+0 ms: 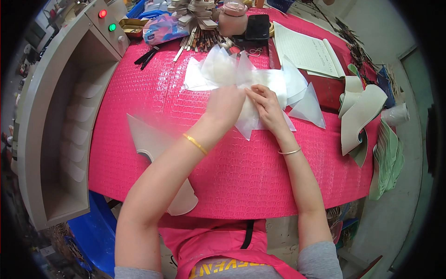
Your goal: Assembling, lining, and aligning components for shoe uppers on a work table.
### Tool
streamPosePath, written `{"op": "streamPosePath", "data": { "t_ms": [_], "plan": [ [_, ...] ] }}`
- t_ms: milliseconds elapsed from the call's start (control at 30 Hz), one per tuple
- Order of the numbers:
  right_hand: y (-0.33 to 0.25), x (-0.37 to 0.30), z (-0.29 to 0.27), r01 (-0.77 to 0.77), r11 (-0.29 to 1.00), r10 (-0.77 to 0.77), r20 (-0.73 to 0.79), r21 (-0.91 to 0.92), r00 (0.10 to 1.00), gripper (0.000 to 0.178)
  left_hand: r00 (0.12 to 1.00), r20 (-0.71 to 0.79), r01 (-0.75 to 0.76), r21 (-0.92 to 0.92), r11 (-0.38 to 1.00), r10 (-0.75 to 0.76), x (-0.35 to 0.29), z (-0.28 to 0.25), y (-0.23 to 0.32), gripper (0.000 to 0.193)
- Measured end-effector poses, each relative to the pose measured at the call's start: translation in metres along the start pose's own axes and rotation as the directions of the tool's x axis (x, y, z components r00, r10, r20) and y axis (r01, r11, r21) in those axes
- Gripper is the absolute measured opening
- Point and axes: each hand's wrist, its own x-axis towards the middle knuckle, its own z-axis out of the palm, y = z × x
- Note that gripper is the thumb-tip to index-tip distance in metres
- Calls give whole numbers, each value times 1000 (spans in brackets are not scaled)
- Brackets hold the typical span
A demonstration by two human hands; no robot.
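My left hand (225, 106), smeared by motion, is over a heap of translucent triangular sheets (218, 67); its fingers do not show clearly. Close beside it, my right hand (268, 106) pinches at a translucent sheet (249, 120) whose pointed end hangs below the hands. More see-through triangles (310, 108) lie just right of my right hand. White paper (274, 81) shows beneath the heap. Under my left forearm rests a pale curved panel (181, 197), partly hidden by the arm.
A grey cabinet (51, 135) with red and green lights borders the left. Along the back are a tissue pack (162, 30), thin sticks (204, 39), a pink jar (232, 18) and a phone (258, 28). A notebook (304, 51) and curled beige pieces (360, 111) lie at the right.
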Motion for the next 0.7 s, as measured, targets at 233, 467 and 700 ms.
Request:
{"op": "streamPosePath", "data": {
  "t_ms": [233, 467, 700],
  "plan": [
    [10, 5, -2, -44, 986, 37, 44, 162, 998, 42, 854, -221, -481, 9, 877, 471, -54, -34, -1, 7],
    [20, 3, -17, -240, 950, 248, -14, 202, 969, 30, 963, -103, 125, -649, 751, -250, -136, -146, -3, 10],
    [-137, -51, -29, -433, 548, 158, 420, 715, 894, 25, 895, -31, 149, -920, 363, -445, -186, -97, 3, 10]
  ]
}}
